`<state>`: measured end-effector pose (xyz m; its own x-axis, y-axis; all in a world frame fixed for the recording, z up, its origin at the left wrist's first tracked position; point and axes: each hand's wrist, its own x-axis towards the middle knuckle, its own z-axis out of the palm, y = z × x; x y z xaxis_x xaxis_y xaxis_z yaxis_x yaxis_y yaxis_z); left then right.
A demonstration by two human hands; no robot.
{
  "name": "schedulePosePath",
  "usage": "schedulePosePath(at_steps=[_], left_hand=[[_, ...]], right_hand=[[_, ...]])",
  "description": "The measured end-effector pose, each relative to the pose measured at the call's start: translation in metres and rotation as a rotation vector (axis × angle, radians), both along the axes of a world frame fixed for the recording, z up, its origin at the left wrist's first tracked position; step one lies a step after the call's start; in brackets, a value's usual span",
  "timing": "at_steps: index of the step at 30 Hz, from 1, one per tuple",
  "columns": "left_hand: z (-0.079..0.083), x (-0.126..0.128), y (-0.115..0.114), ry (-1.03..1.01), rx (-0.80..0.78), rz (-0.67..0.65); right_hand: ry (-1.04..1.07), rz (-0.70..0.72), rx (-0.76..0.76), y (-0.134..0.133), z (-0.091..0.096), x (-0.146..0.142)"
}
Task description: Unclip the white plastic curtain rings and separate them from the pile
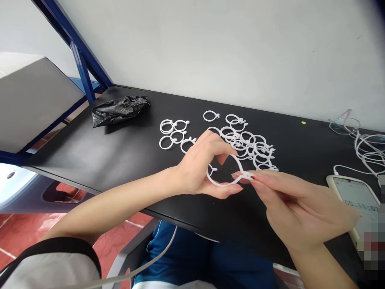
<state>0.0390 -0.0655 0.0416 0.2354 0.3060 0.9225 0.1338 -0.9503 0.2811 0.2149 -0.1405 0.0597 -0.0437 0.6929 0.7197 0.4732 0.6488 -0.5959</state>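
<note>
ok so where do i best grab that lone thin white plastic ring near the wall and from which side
Probably pinch the white ring by its small tab, from above: the tab juts rightward, and the ring lies flat and separate.

Our left hand (195, 164) curls in a C about the white ring (223, 185) — index finger arched over the top of the ring, thumb stretched beneath it, their tips apart toward its right part. Our left forearm (129, 206) slants up to the ring from the lower left, bare below the sleeve (54, 267), the wrist nearly straight. Just right of the ring, our right hand (306, 208) makes a pinch — thumb and index finger close together at the ring's right edge. Our right wrist (309, 249) lies below and right of the ring, with the forearm running out of view.
</note>
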Motion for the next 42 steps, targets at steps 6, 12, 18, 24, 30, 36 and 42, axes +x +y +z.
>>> schedulePosePath(at_steps=[6,12,18,24,30,36,42], left_hand=[[0.0000,0.0008,-0.0006,-0.004,0.006,0.014],[-0.0005,0.0011,-0.0009,-0.003,-0.001,0.010],[-0.0009,0.0013,-0.0007,-0.014,0.010,0.018],[0.0000,0.0014,-0.0014,-0.008,0.018,0.017],[0.0011,0.0013,-0.0018,-0.002,0.032,0.030],[0.0020,0.0008,0.0000,-0.014,0.033,0.007],[-0.0001,0.0009,-0.0032,-0.016,-0.090,-0.059]], right_hand=[[-0.024,0.000,0.008,0.0004,-0.0002,0.0005],[-0.022,0.017,0.021,0.0017,0.0004,0.0002],[-0.018,0.005,0.007,0.0002,-0.0003,-0.0003],[-0.043,-0.045,-0.014,-0.0016,-0.0009,-0.0009],[-0.050,-0.053,-0.016,-0.0028,-0.0016,0.0004],[-0.051,-0.010,-0.033,-0.0033,0.0018,-0.0012],[-0.037,-0.023,-0.016,-0.0014,-0.0018,-0.0025]])
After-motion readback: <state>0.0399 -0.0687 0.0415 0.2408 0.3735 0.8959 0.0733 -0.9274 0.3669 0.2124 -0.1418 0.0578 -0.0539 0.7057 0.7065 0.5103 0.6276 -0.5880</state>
